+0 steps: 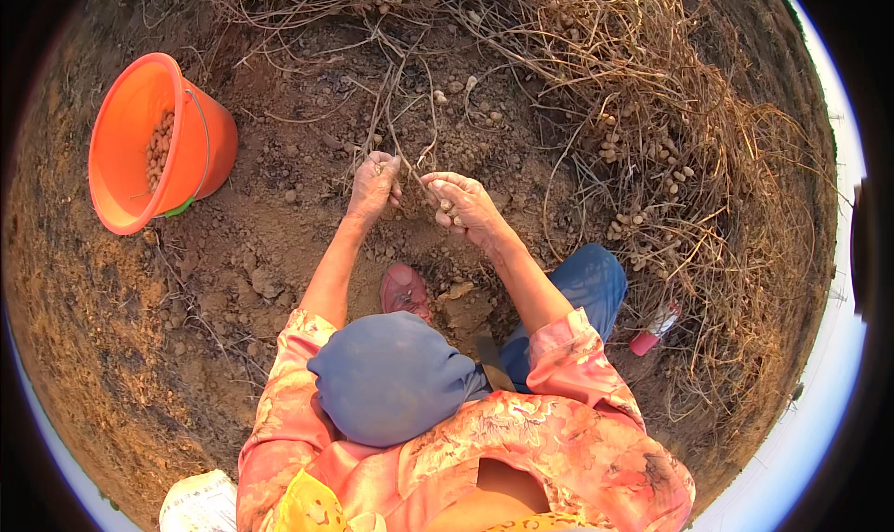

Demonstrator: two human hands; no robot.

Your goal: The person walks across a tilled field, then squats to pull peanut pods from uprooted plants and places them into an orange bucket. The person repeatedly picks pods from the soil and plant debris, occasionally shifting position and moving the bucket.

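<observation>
My left hand (377,185) is closed on dried peanut stems (374,120), with a peanut pod showing between the fingers. Close to its right, my right hand (461,202) holds several peanut pods (450,213) in its curled fingers, and its thumb and forefinger pinch a stem of the same plant. The stems run up from both hands towards the tangle beyond. A few loose pods (439,97) lie on the soil past the hands. An orange plastic bucket (222,137) lies tilted at the left, its opening towards the left, with peanuts (160,149) inside.
A large heap of dried peanut plants (670,134) with pods attached curves along the top and right. A red and white container (654,329) lies by its lower edge, right of my bent knee (592,277). A white sack (199,504) is at the lower left.
</observation>
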